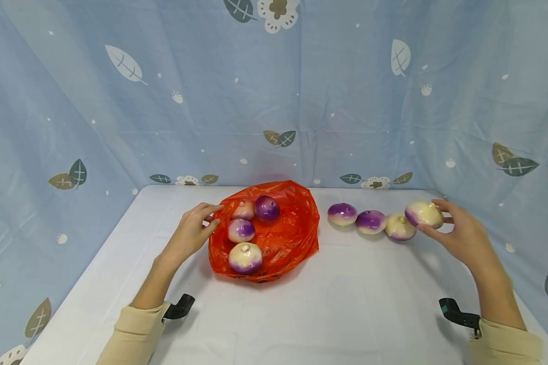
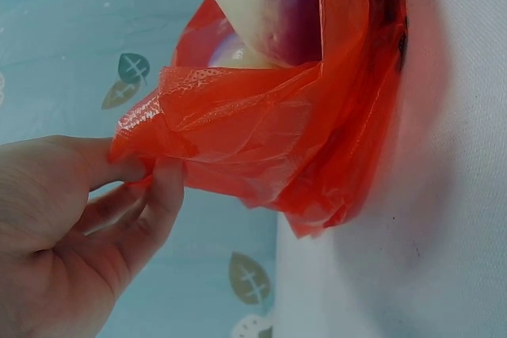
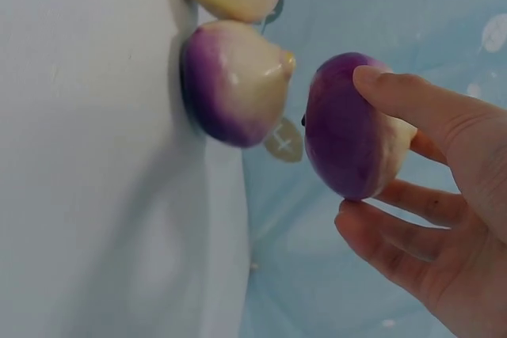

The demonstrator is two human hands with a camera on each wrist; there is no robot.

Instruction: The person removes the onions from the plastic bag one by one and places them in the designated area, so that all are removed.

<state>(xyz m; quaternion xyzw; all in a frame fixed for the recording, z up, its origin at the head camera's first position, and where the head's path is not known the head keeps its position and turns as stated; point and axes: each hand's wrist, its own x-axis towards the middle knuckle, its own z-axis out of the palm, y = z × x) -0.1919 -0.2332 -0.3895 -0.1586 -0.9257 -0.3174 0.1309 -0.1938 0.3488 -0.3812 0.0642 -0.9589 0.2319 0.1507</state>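
My left hand (image 1: 193, 229) pinches the left rim of a red plastic bag (image 1: 285, 248) between thumb and fingers, as the left wrist view shows closely. Inside the bag lie several purple-and-white turnips, among them a pale one (image 1: 245, 257) at the front and a deep purple one (image 1: 267, 208) at the back. On the right, my right hand (image 1: 461, 234) holds another turnip (image 3: 348, 128) between thumb and fingers, raised off the table. Just left of it, a pale turnip (image 1: 400, 226) ends a row with two purple-topped turnips (image 1: 371, 222) (image 1: 342, 214).
A white cloth covers the table (image 1: 347, 304). Behind it and along both sides hangs a blue curtain (image 1: 347, 101) with leaf prints. Each forearm wears a black wrist mount (image 1: 180, 307) over a beige sleeve (image 1: 134, 332).
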